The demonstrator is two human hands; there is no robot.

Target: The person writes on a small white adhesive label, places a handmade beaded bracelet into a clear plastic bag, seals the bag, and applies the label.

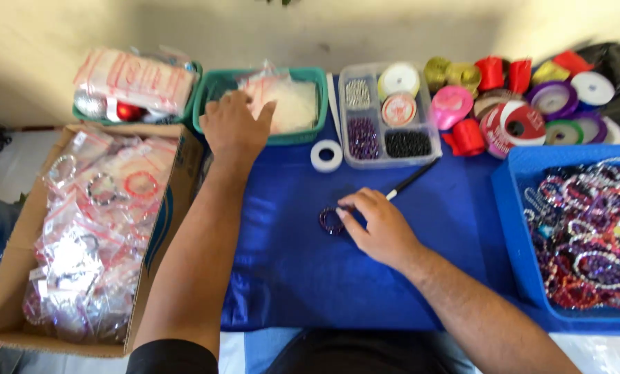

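The left hand (pixel 234 125), fingers spread, rests palm-down on the near rim of the green plastic basket (pixel 213 86), fingertips touching the clear plastic bags (pixel 285 100) inside it. To the right of and nearer than that basket, the right hand (pixel 379 225) pinches a small dark purple beaded bracelet (pixel 330 221) lying on the blue tablecloth (pixel 289 263). A clear plastic compartment box of beads (pixel 386 114) stands just right of the basket, with a white tape roll (pixel 326 155) between them.
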